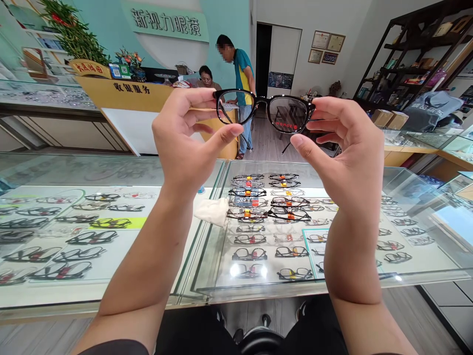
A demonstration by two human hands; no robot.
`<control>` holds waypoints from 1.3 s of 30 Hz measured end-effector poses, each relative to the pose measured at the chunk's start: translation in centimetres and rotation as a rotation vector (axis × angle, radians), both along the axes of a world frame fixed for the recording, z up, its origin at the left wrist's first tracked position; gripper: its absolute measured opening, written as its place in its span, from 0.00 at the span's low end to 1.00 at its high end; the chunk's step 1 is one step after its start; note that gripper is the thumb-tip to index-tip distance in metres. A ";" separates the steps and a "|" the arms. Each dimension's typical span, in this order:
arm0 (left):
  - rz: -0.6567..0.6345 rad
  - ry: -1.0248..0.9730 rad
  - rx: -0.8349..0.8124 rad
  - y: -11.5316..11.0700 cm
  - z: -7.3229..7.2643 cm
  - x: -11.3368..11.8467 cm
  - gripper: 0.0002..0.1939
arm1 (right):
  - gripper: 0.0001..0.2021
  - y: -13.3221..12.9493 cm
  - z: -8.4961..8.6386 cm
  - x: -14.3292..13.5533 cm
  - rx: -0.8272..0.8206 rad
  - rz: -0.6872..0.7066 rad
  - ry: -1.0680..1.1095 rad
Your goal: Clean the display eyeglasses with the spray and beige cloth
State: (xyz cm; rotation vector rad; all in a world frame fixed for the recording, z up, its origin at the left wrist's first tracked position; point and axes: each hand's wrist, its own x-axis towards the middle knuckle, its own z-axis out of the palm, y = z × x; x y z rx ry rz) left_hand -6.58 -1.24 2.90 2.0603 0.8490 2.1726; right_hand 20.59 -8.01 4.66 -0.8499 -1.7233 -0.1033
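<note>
Black-rimmed eyeglasses [261,100] are held up in front of me, above the glass display case. My left hand [195,130] grips their left end near the hinge, with fingers above and thumb below. At the right end, my right hand [342,140] pinches the frame the same way. One lens bears dark and red print. Below the hands, rows of eyeglasses [290,214] with small coloured tags lie on the case, some on top of the glass. A white cloth [212,211] rests to the left of these rows.
The glass counter [207,294] spans the foreground. Behind it are a yellow and white service desk [127,125], a seated person [205,76] and a standing person [244,74]. Dark shelves [414,54] and a grey bag [430,109] are at the right.
</note>
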 end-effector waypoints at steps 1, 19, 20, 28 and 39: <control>0.006 -0.002 0.002 -0.2 0.0 0.1 0.39 | 0.24 0.0 0.0 0.0 -0.002 -0.007 -0.001; 0.106 -0.010 0.073 -2.1 -0.2 1.8 0.35 | 0.25 0.4 0.2 0.2 -0.002 -0.038 0.001; 0.115 -0.009 0.083 -2.1 -0.2 1.8 0.35 | 0.25 0.3 0.2 0.2 0.004 -0.036 -0.002; 0.243 0.052 0.250 -2.3 -0.2 2.2 0.36 | 0.27 0.3 0.2 0.3 -0.073 -0.042 -0.045; 0.299 0.071 0.364 -1.4 -0.3 1.9 0.39 | 0.33 0.4 0.1 0.3 -0.141 0.034 -0.022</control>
